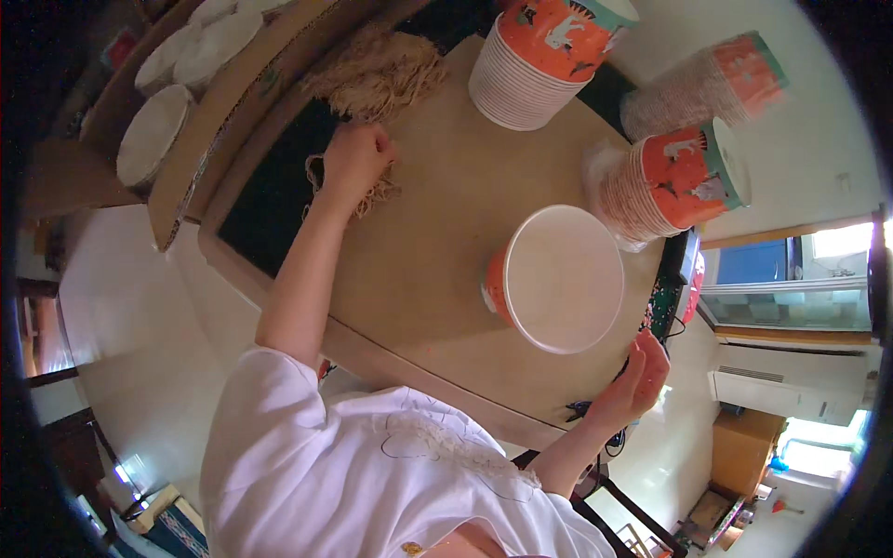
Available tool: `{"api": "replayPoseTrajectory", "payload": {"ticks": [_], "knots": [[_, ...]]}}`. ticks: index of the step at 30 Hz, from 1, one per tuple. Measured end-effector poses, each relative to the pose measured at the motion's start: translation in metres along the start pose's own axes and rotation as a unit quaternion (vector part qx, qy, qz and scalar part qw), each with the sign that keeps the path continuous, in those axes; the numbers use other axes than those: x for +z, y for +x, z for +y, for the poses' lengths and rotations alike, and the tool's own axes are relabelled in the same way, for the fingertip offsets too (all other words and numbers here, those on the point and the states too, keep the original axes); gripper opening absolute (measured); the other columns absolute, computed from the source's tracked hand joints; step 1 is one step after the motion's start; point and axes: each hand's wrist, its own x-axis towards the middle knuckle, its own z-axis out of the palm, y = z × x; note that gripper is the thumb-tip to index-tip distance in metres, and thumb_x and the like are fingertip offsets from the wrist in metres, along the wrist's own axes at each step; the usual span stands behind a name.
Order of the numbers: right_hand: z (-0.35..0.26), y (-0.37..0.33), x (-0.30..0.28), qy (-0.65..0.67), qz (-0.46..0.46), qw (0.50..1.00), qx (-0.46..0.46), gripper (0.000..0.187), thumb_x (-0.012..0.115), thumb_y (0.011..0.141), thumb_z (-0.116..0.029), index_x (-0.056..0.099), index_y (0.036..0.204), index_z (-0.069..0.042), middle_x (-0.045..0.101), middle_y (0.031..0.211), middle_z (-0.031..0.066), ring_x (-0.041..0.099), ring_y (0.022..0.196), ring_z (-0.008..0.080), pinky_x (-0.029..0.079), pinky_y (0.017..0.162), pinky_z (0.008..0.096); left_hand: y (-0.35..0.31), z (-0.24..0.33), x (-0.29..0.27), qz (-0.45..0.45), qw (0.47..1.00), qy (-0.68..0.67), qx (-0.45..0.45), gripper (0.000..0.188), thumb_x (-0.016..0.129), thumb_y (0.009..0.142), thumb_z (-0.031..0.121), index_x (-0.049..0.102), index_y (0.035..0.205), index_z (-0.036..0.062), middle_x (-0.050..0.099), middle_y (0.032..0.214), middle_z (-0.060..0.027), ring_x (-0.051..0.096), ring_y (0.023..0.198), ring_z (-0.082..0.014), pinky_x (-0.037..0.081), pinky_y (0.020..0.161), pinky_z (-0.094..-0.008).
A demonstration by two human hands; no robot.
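Note:
My left hand (358,160) is closed over a small bunch of tan stringy strands (374,200), which stick out below the fingers on the table. Just beyond it lies a larger tangled pile of the same tan strands (381,74). One large paper bucket (566,279), white inside and orange-red outside, rests right of the middle, its wide mouth facing me; nothing shows inside it. My right hand (642,374) is raised by the table's right edge, near the bucket but apart from it. Its fingers are loosely bent, with the thumb apart, and nothing shows between them.
Stacks of nested orange paper buckets (526,79) stand at the far side and right, one stack (642,186) in clear plastic. A cardboard box (233,102) at the left holds several white tubs (153,135). The tan board (419,279) covers most of the table.

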Motion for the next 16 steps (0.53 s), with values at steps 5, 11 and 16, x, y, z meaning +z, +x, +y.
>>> {"api": "replayPoseTrajectory", "payload": {"ticks": [5, 11, 16], "knots": [[0.001, 0.001, -0.002, 0.006, 0.005, 1.000, 0.001, 0.020, 0.056, 0.091, -0.008, 0.058, 0.108, 0.003, 0.062, 0.107, 0.0108, 0.058, 0.098, 0.0174, 0.045, 0.090, 0.0297, 0.011, 0.020, -0.019, 0.019, 0.997, -0.078, -0.016, 0.009, 0.063, 0.078, 0.015, 0.065, 0.081, 0.0064, 0.066, 0.082, -0.0129, 0.064, 0.079, -0.0298, 0.050, 0.070, -0.0393], [-0.003, 0.001, -0.003, 0.019, 0.008, 1.000, -0.006, 0.020, 0.057, 0.091, -0.009, 0.058, 0.107, 0.003, 0.062, 0.106, 0.0109, 0.058, 0.098, 0.0172, 0.045, 0.090, 0.0296, 0.026, 0.011, -0.028, -0.015, 0.998, -0.051, 0.018, 0.022, 0.070, 0.077, 0.025, 0.064, 0.089, 0.0072, 0.066, 0.082, -0.0108, 0.064, 0.078, -0.0258, 0.049, 0.070, -0.0363], [-0.004, -0.003, -0.007, 0.034, -0.020, 0.999, -0.005, 0.021, 0.057, 0.091, -0.010, 0.058, 0.109, 0.001, 0.062, 0.107, 0.0112, 0.058, 0.099, 0.0184, 0.043, 0.093, 0.0309, 0.029, 0.000, 0.001, -0.137, 0.987, -0.017, -0.080, 0.022, 0.071, 0.073, 0.029, 0.069, 0.079, 0.0084, 0.066, 0.096, -0.0175, 0.062, 0.098, -0.0287, 0.051, 0.081, -0.0382]]}}
